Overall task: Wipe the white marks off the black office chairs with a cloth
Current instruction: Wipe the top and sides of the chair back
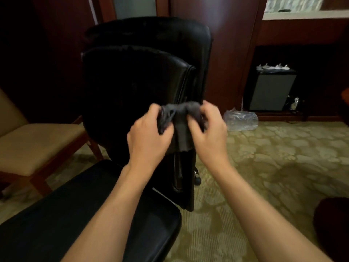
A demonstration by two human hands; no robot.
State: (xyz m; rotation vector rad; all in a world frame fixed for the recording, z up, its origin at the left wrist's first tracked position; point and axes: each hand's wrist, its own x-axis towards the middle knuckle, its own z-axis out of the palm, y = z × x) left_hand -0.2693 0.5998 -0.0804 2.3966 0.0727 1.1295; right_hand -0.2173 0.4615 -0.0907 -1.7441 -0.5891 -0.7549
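Both hands, left [149, 137] and right [207, 133], pinch the cloth [179, 120]; best fold it flat into a pad before wiping the chair [132, 82].

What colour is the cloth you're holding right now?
Dark grey; the cloth is bunched between left hand and right hand, seen in the head view.

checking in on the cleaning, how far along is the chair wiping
Done: cannot tell; no white marks show on the black office chair backs in this dim view. In hand: the left hand and right hand grip the grey cloth, bunched, off the chair. Left: wiping not under way.
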